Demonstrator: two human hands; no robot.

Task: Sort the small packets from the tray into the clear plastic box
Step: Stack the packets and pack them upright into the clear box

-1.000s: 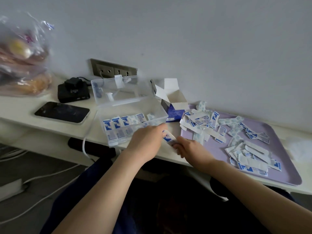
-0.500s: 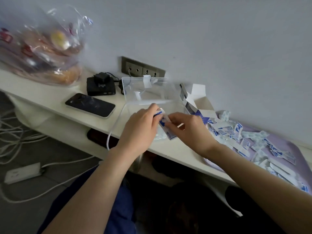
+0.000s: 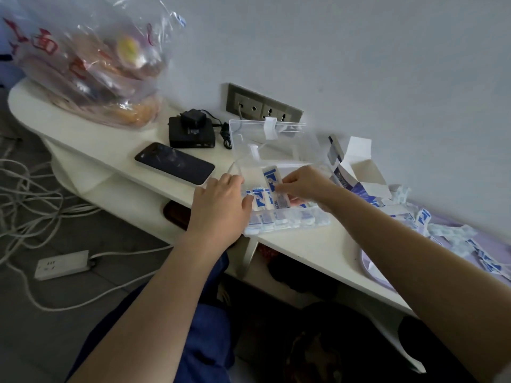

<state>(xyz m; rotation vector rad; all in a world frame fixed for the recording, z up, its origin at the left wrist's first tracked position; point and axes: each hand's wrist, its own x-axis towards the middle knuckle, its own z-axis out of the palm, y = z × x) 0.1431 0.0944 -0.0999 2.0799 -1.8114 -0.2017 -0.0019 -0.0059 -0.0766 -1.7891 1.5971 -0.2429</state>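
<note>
Blue-white packet (image 3: 272, 186) — in right hand (image 3: 302, 184)

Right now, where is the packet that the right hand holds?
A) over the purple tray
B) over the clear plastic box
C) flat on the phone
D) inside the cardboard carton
B: the right hand pinches the packet upright over the clear plastic box, not over the tray.
</note>
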